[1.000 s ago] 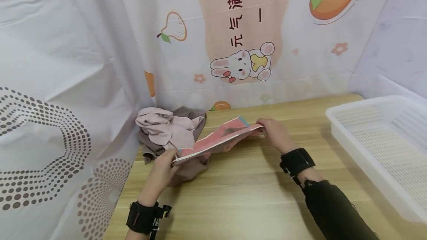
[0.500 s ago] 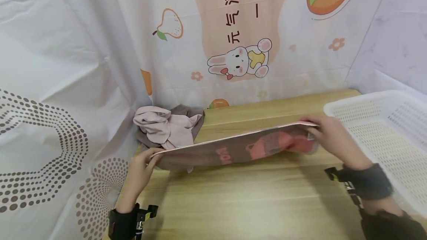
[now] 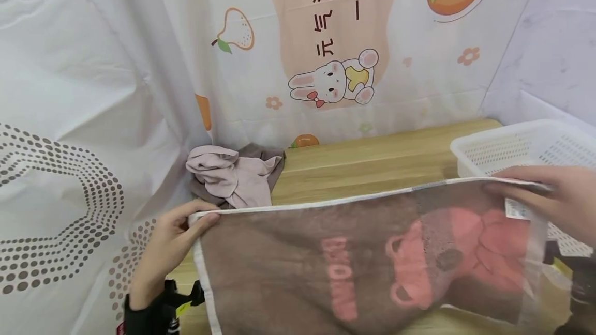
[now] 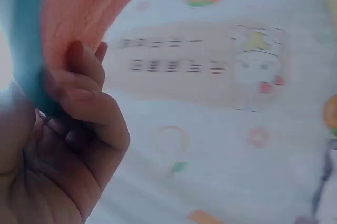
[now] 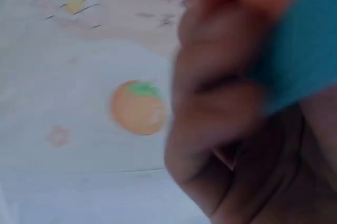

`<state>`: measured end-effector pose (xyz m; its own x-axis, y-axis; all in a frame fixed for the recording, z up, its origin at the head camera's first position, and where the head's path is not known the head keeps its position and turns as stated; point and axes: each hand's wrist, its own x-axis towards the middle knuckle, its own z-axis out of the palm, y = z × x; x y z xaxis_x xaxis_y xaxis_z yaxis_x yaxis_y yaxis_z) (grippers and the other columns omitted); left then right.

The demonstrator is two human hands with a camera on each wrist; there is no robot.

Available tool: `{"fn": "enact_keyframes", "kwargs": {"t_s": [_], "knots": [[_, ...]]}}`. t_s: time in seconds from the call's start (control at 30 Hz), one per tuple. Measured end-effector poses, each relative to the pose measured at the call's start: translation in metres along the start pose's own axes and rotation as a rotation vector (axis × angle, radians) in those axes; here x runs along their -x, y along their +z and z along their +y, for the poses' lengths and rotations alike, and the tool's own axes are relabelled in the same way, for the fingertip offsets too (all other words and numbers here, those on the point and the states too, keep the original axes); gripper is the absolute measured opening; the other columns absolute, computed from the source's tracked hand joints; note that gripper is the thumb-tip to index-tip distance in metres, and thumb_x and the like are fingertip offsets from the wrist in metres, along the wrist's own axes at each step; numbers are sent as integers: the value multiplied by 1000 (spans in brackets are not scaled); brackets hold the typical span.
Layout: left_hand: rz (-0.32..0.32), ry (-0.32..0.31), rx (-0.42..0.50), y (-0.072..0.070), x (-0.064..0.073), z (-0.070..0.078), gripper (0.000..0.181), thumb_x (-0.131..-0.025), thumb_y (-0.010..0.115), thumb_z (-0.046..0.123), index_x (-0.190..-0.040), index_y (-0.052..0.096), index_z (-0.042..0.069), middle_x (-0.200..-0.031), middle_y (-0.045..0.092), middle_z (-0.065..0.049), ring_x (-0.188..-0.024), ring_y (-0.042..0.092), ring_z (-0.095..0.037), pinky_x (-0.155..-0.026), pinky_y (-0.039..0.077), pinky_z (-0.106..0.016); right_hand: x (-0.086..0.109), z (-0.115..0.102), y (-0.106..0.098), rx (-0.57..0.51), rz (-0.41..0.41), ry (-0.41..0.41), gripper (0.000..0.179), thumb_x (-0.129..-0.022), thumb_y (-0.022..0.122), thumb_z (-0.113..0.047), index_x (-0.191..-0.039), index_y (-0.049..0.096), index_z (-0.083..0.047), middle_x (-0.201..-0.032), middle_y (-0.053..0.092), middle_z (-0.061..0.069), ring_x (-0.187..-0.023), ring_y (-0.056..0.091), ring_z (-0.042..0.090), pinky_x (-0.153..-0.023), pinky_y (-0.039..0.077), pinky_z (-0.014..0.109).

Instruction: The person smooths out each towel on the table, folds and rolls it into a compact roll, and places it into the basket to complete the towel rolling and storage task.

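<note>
A brown towel point(image 3: 288, 268) with a pink bear and pink letters hangs stretched between both hands in the head view, its white-bound edge on top. My left hand point(image 3: 163, 247) pinches the upper left corner between thumb and fingers. At the upper right, my right hand point(image 3: 565, 198) grips the same edge, near a small white label point(image 3: 516, 210). The left wrist view shows the towel's pink far side point(image 4: 95, 8) with a teal border inside the curled fingers point(image 4: 102, 116). In the right wrist view, blurred fingers point(image 5: 210, 124) curl at the teal border point(image 5: 305, 50).
A crumpled pale pink cloth point(image 3: 247, 180) lies on a brown one point(image 3: 278, 169) at the back left of the wooden table point(image 3: 372, 159). A white perforated basket point(image 3: 498, 149) stands at the right, partly behind the right hand. Printed curtains point(image 3: 419, 92) enclose the back and sides.
The towel has been drawn out wide and brought nearer, its brown side now facing me. My right hand has moved far right, in front of the basket; my left hand has moved left.
</note>
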<state>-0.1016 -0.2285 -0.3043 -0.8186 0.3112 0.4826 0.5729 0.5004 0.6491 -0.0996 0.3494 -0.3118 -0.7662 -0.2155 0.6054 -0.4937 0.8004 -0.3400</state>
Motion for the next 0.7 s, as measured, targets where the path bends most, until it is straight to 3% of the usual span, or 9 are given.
{"fn": "enact_keyframes", "kwargs": {"t_s": [0.07, 0.13, 0.23, 0.3, 0.37, 0.5, 0.6, 0.7], "knots": [[-51, -60, -34, 12, -13, -17, 18, -91, 69, 1, -101, 73, 16, -66, 53, 9, -54, 42, -1, -51, 38, -21, -6, 11, 11, 85, -87, 68, 14, -76, 85, -22, -88, 79, -18, -88, 65, -37, -78, 55, -21, -65, 44, 11], [-86, -103, -54, 29, -28, -40, 15, -92, 70, 8, -104, 74, 16, -68, 55, 3, -54, 44, -5, -52, 40, -23, -13, 20, 28, 131, -178, 103, 15, -80, 81, -19, -94, 77, -16, -86, 72, -18, -79, 65, -3, -69, 50, 26], [-137, -148, -67, 55, -46, -72, 26, -96, 66, 15, -121, 67, 10, -96, 68, -8, -78, 62, -16, -71, 51, -30, -19, 31, 53, 143, -244, 138, 30, -89, 73, -15, -116, 67, -3, -105, 68, 18, -88, 67, 36, -73, 51, 53], [-161, -172, -75, 70, -51, -83, 38, -98, 64, 19, -135, 58, 9, -116, 66, -15, -97, 65, -25, -82, 52, -38, -18, 34, 67, 113, -253, 144, 43, -92, 69, -11, -128, 54, 6, -114, 58, 31, -94, 61, 48, -74, 48, 64], [-185, -187, -62, 82, -51, -84, 49, -99, 62, 21, -144, 47, 8, -137, 56, -18, -121, 56, -32, -95, 48, -49, -16, 32, 78, 83, -280, 149, 51, -94, 66, -13, -135, 46, 10, -121, 50, 36, -103, 56, 52, -80, 45, 68], [-285, -208, -57, 106, -40, -74, 57, -99, 63, 26, -147, 42, 4, -146, 47, -21, -134, 45, -37, -106, 39, -56, -5, 22, 102, 51, -396, 96, 55, -92, 70, -21, -132, 50, 11, -125, 52, 36, -110, 53, 54, -90, 43, 68], [-433, -212, -146, 129, -30, -72, 66, -97, 63, 36, -149, 40, 2, -151, 42, -22, -140, 38, -38, -114, 31, -55, 6, 19, 123, 74, -486, 35, 57, -90, 71, -29, -128, 54, 10, -121, 57, 33, -107, 58, 51, -91, 46, 63], [-597, -238, -282, 151, -20, -80, 82, -93, 65, 49, -153, 34, 3, -158, 30, -23, -146, 27, -42, -118, 23, -57, 19, 21, 142, 58, -595, 80, 63, -94, 66, -36, -133, 51, 11, -129, 52, 36, -115, 51, 56, -93, 44, 65]]}}
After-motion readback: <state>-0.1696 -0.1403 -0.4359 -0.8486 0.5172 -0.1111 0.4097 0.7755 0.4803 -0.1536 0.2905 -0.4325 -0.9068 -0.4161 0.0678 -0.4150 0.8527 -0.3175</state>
